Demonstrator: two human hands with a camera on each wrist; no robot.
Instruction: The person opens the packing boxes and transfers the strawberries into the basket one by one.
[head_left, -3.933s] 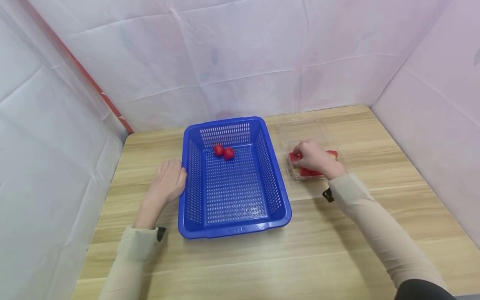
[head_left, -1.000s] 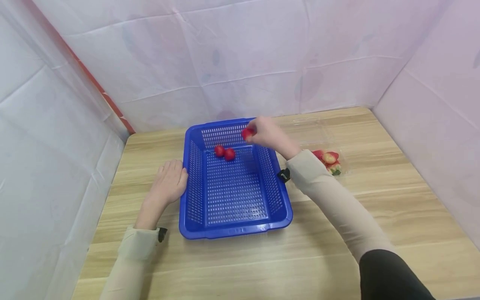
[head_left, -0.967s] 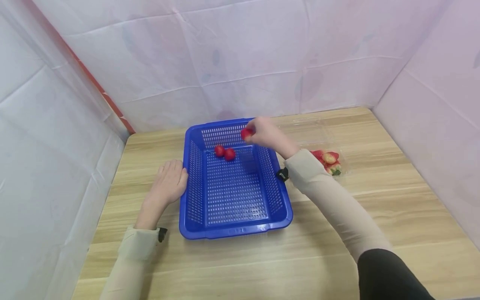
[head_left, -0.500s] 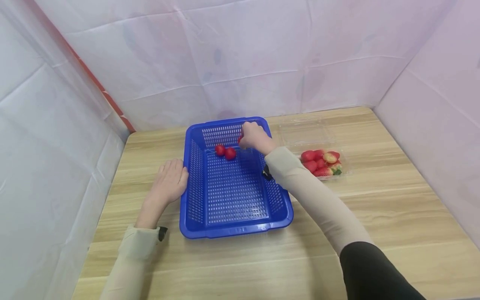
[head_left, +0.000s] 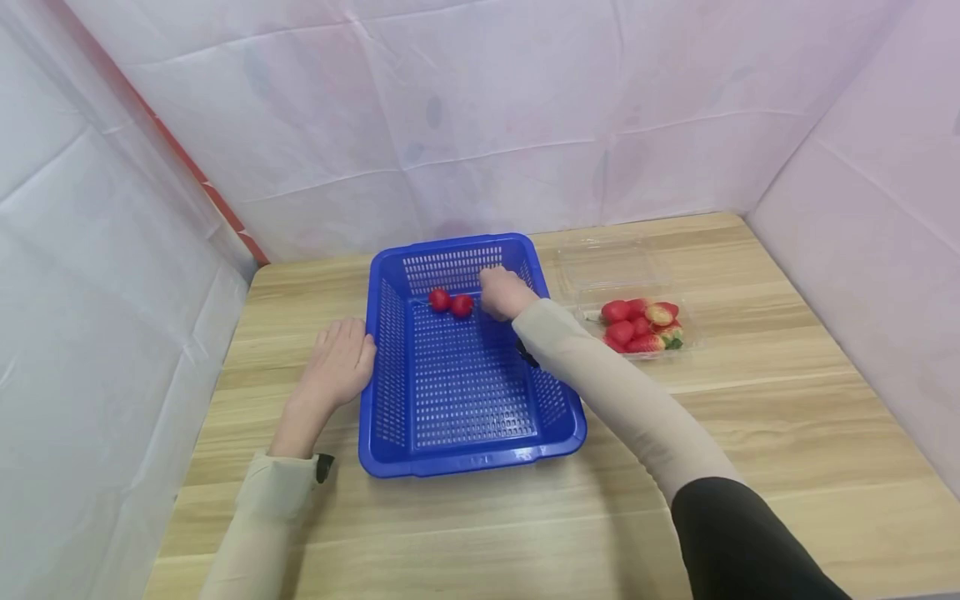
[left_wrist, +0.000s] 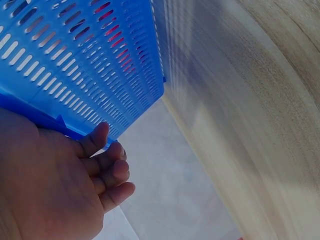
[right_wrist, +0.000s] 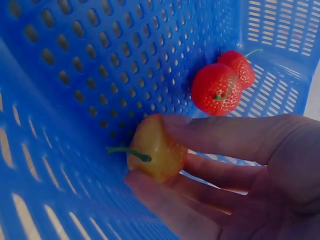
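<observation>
In the head view my right hand [head_left: 506, 293] is down inside the blue basket [head_left: 472, 462], at its far right corner. The right wrist view shows its thumb and fingers pinching a yellow-and-red strawberry [right_wrist: 156, 150] with a green stem, close to the basket's wall. Two red strawberries, one [right_wrist: 216, 90] nearer and another [right_wrist: 239, 67] behind it, lie together a short way off. My left hand [head_left: 341, 362] rests against the basket's left rim. Its fingers [left_wrist: 114, 192] look loosely bent in the left wrist view, beside the rim, and its thumb is hidden there.
Right of the basket stands a clear plastic box [head_left: 686, 340] holding several strawberries [head_left: 619, 332], its lid [head_left: 606, 262] folded back. All stand on a wooden table [head_left: 780, 433]. White sheets [head_left: 480, 100] hang behind and at both sides.
My right hand has gone from the clear box to the basket with a strawberry, then lowered it past the far right rim. The left hand has stayed at the rim.
</observation>
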